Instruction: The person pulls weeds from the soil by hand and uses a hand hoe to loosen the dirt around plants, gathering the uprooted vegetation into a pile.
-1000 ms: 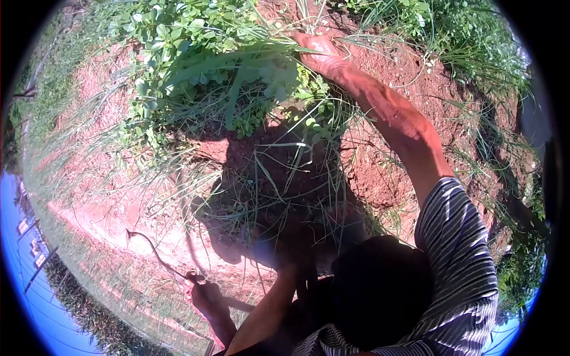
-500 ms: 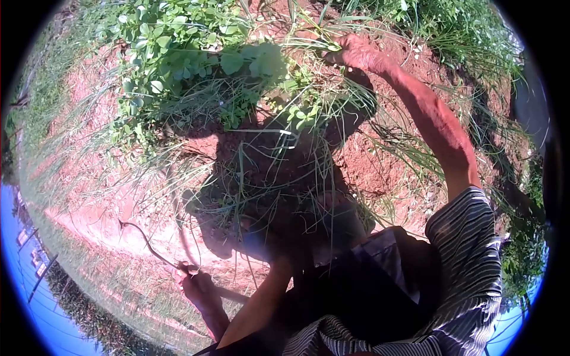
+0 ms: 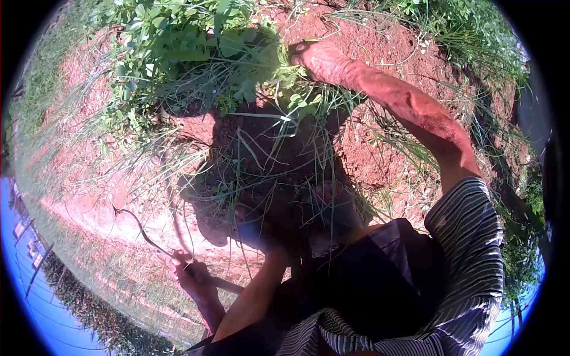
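My left hand [image 3: 195, 280], at the lower left, is closed around the handle of a sickle [image 3: 142, 230]. The thin curved dark blade points up and left over the reddish soil, and the pale handle runs back toward my leg. My right arm reaches far forward, and my right hand [image 3: 313, 60] is closed low at the edge of the greenery, on a light green feathery weed [image 3: 286, 72]. The leaves partly hide its fingertips. Long grass blades [image 3: 279, 154] lie loose in my shadow between the hands.
Broad-leaved green plants [image 3: 178, 41] grow thickly ahead on the left. Bare red soil [image 3: 371, 154] shows below my right forearm, with grass [image 3: 469, 47] beyond it on the right. My dark-clothed lap [image 3: 368, 285] and striped sleeve [image 3: 469, 237] fill the bottom.
My right hand has moved left and slightly down, from a bunch of long grass to the light green weed. My left hand and the sickle have shifted only slightly.
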### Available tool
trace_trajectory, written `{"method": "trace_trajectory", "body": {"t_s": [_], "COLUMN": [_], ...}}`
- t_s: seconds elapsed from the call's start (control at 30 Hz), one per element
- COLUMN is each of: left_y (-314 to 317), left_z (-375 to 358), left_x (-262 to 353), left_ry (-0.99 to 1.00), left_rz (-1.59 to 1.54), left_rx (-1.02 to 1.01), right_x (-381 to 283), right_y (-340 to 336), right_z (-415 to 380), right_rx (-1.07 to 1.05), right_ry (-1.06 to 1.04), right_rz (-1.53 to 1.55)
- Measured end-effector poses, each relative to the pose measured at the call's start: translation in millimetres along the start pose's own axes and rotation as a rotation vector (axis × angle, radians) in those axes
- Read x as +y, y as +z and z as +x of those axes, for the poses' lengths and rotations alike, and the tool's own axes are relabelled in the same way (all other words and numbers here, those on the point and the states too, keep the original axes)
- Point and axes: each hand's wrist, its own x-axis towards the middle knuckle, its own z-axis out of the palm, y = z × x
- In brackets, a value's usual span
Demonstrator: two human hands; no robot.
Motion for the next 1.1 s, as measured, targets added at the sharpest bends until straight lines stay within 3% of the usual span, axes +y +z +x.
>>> {"method": "trace_trajectory", "body": {"t_s": [0.03,0.13,0.17,0.23,0.3,0.37,0.43,0.47,0.53,0.67,0.77,0.8,0.9,0.93,1.0,1.07,1.1], "left_y": [-1.1,-8.3,-9.0,-5.4,-2.8,-4.6,-8.2,-9.0,0.2,-0.9,-2.8,-3.2,-7.2,-12.2,-13.6,-10.1,-12.2], "left_z": [0.7,5.1,5.3,4.4,1.9,3.4,6.0,6.7,6.7,6.9,3.2,2.4,3.5,4.3,4.8,1.7,0.9], "left_x": [-0.4,-6.1,-6.3,-4.1,0.8,3.4,4.1,4.8,5.2,4.4,0.9,0.6,0.4,-1.4,-1.6,0.6,0.3], "left_ry": [-0.007,0.158,0.126,0.056,0.033,0.033,0.015,0.003,0.016,0.022,0.024,0.009,-0.023,-0.032,-0.033,-0.029,-0.041], "left_rz": [0.005,0.244,0.166,0.013,0.0,-0.003,-0.011,-0.012,0.035,-0.022,-0.089,-0.085,-0.078,-0.078,-0.074,-0.064,-0.06], "left_rx": [0.0,0.068,0.089,0.129,0.11,0.017,0.003,-0.006,0.038,-0.005,-0.044,-0.043,-0.046,-0.047,-0.05,-0.051,-0.037], "right_x": [-1.1,8.6,19.2,30.9,41.1,70.3,72.0,45.3,28.9,8.8,18.4,12.7,6.5,14.2,36.1,38.9,34.5], "right_y": [4.1,5.7,15.0,17.8,15.9,21.7,16.5,-8.9,0.3,23.3,41.1,37.5,19.1,32.1,50.3,46.6,36.4], "right_z": [0.6,-0.9,-2.2,-8.8,-12.2,-25.9,-29.9,-23.0,-4.3,31.4,48.9,48.4,51.1,51.4,42.7,29.3,22.6], "right_rx": [0.061,0.163,0.204,0.411,0.785,0.667,0.345,0.19,0.091,0.385,0.147,0.283,0.297,0.421,0.547,0.61,0.634], "right_ry": [-0.047,0.366,0.556,0.64,0.611,0.724,0.599,0.643,0.488,0.301,0.237,0.196,0.339,0.381,0.363,0.431,0.522], "right_rz": [-0.044,0.427,0.797,1.161,1.741,1.597,0.886,0.757,0.366,0.101,0.153,0.098,0.199,0.235,1.055,1.541,1.612]}}
